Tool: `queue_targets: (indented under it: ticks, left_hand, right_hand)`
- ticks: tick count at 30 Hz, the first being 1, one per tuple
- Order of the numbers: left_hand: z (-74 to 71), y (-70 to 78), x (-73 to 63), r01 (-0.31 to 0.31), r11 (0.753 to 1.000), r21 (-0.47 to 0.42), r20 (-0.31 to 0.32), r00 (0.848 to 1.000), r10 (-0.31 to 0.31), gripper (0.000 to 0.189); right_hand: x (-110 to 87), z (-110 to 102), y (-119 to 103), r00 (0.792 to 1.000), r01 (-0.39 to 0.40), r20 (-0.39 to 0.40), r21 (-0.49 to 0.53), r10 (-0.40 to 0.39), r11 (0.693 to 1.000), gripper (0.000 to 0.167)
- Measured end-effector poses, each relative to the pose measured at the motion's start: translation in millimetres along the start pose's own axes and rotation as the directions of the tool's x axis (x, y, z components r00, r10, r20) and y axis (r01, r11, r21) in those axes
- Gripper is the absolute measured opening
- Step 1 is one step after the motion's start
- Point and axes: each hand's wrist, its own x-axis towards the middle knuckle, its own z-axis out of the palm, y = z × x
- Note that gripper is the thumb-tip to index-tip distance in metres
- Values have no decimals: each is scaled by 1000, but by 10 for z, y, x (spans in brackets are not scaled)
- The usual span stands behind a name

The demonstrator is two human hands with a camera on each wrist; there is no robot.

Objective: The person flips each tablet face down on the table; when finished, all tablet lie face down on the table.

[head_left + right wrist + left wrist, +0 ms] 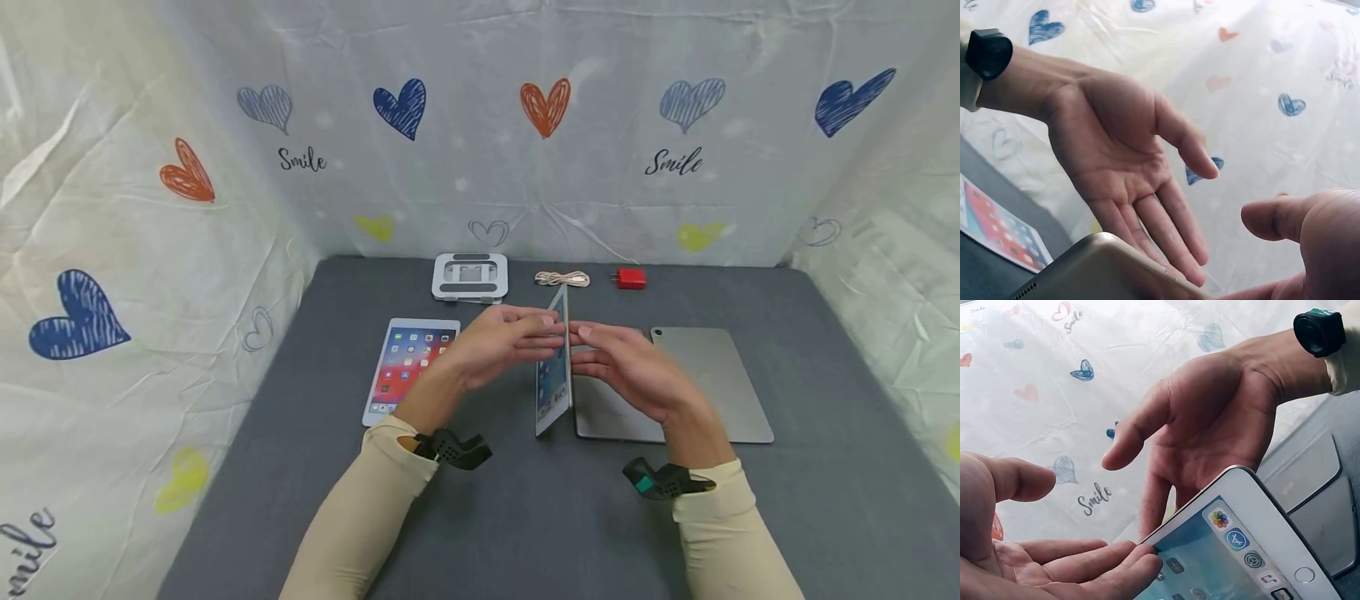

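Between my two hands a white-framed tablet (553,387) stands on edge, its lit screen turned left. The straight fingers of my left hand (502,343) touch the screen side, thumb apart from it in the left wrist view. My right hand (637,367) has its straight fingertips against the metal back (1116,269). Neither thumb curls round the tablet. A smaller lit tablet (405,367) lies face up, partly behind my left forearm. Under and beyond my right hand lie what look like two grey tablets (615,417), backs up, one with a camera corner (708,367).
Along the back of the dark grey table (540,517) lie a silver folding stand (470,292), a coiled light cable (562,278) and a red plug charger (631,278). A white sheet printed with hearts (480,167) hangs behind and at both sides.
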Motion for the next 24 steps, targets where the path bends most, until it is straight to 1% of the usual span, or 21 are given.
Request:
queue_targets:
  ticks: [4, 9, 13, 15, 17, 20, 24]
  left_hand:
    - [-82, 7, -54, -15, 1000, -9, -34, 999, 14, 49]
    - [-194, 12, -129, -13, 1000, -22, -93, 996, 11, 49]
    - [-289, 17, -195, -13, 1000, -8, -114, 993, 12, 49]
    - [-346, 25, -236, -10, 1000, -7, -124, 992, 9, 49]
    - [-409, 29, -276, -2, 1000, -6, -136, 991, 1, 49]
    - [-506, 20, -330, 16, 1000, -4, -161, 987, -17, 50]
    - [-609, -25, -393, 58, 998, -2, -209, 976, -57, 51]
  right_hand:
    - [77, 95, -13, 1000, -3, -7, -23, 3, 1000, 63]
    - [176, 200, -6, 1000, -18, -9, -48, 18, 999, 64]
    - [230, 251, 26, 1000, -14, 7, -29, 14, 999, 62]
    - [255, 259, 65, 1000, -1, 26, -12, 1, 1000, 61]
    - [280, 255, 120, 999, -4, 36, 11, 3, 1000, 60]
    - [306, 226, 238, 999, -32, 45, 32, 31, 999, 63]
    - [298, 177, 406, 995, -89, 45, 55, 87, 994, 66]
